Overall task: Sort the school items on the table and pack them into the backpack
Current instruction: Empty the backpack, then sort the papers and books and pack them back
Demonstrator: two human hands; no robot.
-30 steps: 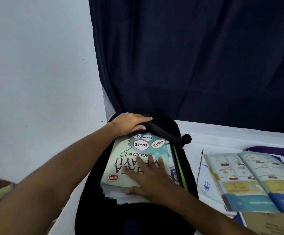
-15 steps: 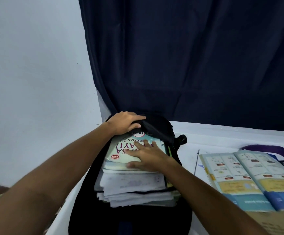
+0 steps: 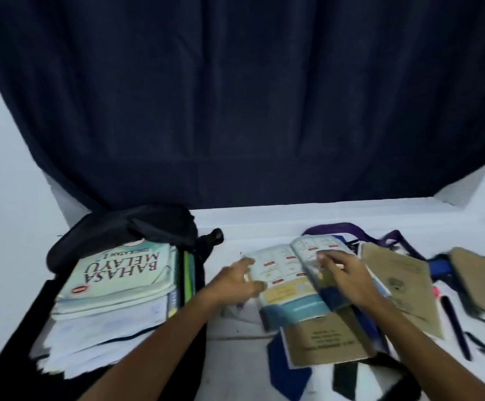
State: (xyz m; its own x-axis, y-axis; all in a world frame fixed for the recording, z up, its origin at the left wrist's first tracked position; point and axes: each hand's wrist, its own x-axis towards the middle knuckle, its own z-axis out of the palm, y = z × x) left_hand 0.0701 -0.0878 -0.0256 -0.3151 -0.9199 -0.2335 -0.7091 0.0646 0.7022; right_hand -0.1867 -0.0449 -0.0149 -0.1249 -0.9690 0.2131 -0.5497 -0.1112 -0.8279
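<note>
The black backpack lies open on the left of the table. A pale green textbook sits on top of a stack of books and papers half inside it. To its right an open blue-and-yellow booklet lies on the table. My left hand is at the booklet's left edge, fingers spread, holding nothing. My right hand rests on the booklet's right page, fingers apart. Both hands are blurred by motion.
Brown exercise books lie right of and below the booklet, another at the far right. A dark pen and purple straps lie among them. A dark curtain hangs behind the table.
Both hands left the backpack and the textbook and moved right to the open booklet. The view swung right, showing more of the table.
</note>
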